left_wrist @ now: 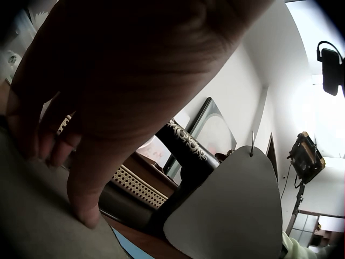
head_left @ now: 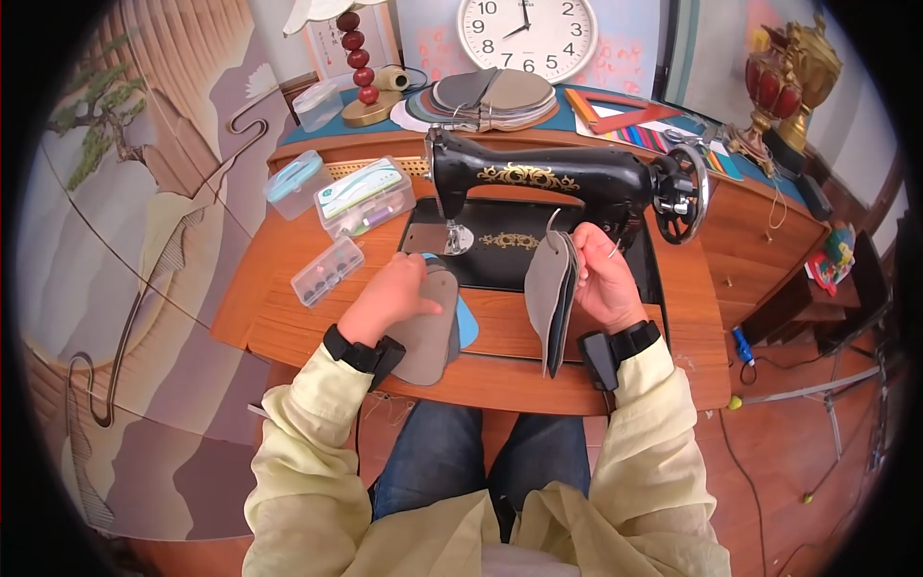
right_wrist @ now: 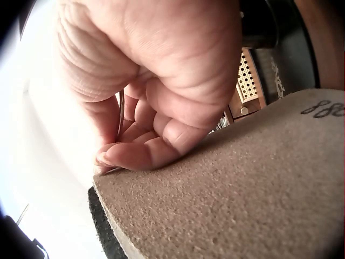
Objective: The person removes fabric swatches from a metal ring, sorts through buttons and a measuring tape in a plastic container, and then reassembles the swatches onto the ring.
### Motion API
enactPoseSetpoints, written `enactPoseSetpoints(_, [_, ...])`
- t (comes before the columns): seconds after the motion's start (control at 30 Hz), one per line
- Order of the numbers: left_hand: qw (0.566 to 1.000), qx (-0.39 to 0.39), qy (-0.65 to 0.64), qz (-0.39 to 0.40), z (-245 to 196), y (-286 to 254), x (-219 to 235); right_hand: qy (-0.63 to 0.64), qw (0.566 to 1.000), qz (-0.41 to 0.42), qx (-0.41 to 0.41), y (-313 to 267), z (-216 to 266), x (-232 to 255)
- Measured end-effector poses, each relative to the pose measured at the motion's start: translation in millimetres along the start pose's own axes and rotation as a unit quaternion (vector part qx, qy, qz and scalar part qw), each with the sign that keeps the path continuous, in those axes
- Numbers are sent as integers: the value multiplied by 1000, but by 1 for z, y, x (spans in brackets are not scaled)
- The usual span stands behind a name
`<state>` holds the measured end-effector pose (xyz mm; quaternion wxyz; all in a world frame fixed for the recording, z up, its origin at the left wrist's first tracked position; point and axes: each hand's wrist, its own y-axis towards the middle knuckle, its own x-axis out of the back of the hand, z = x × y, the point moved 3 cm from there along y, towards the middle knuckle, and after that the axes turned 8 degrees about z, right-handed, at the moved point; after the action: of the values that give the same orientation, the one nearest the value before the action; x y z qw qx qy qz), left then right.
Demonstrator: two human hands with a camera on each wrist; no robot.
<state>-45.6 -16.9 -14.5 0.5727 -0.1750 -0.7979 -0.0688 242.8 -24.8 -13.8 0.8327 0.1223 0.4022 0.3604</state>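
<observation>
In the head view my right hand (head_left: 606, 274) holds up a ringed bundle of grey material swatches (head_left: 548, 279), hanging above the table by the sewing machine. In the right wrist view the thumb and fingertips (right_wrist: 129, 154) pinch at the swatches' corner, beside a thin metal ring (right_wrist: 121, 113). The near swatch (right_wrist: 242, 183) has a rough brown-grey face with handwritten figures. My left hand (head_left: 389, 298) rests on a second stack of rounded grey swatches (head_left: 423, 337), a blue one (head_left: 466, 325) showing at its side. In the left wrist view its thumb and fingertips touch the grey surface (left_wrist: 32, 210).
A black sewing machine (head_left: 548, 178) with a handwheel (head_left: 681, 194) stands behind the hands. Left of it are clear plastic boxes (head_left: 327, 271) and a white-labelled case (head_left: 363, 197). More swatches (head_left: 490, 96), a lamp (head_left: 361, 67) and a clock (head_left: 527, 34) are at the back.
</observation>
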Motion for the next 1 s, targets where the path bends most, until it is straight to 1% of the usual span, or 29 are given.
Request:
enactPoseSetpoints(0.07, [1000,8,13,-21,-1,0,-1,4,1000,0,-2,0,0,-1])
enactPoseSetpoints(0.17, [1000,0,-29,-4,1,-1,1,7,1000,-1,-2,0,1,-1])
enactPoseSetpoints(0.27, [997,29,-58,49,4,2,2,6,1000,1,-1,0,0,-1])
enactPoseSetpoints(0.37, [996,17,-61,64,-1,1,4,7,1000,0,0,0,0,1])
enactPoseSetpoints(0.47, [996,-5,-87,10,-14,-4,12,7,1000,-7,-3,0,0,1])
enactPoseSetpoints(0.57, [989,-25,-143,35,-35,-4,30,9,1000,-8,-5,-1,-1,1])
enactPoseSetpoints(0.63, [971,-117,-202,-50,-39,3,35,14,1000,-7,-3,0,-1,0])
enactPoseSetpoints(0.67, [955,-163,-230,-92,-42,6,38,17,1000,-7,-1,0,-1,-1])
enactPoseSetpoints(0.77, [933,-203,-247,-165,-66,10,56,15,1000,1,0,0,1,-2])
enactPoseSetpoints(0.87, [907,-213,-314,-183,-89,11,61,-2,1000,5,-2,-1,2,-3])
enactPoseSetpoints(0.9, [901,-214,-333,-178,-93,16,58,-6,1000,7,-7,0,2,-5])
enactPoseSetpoints(1.0, [909,-256,-276,-179,-106,21,58,-10,1000,8,-24,1,1,-10])
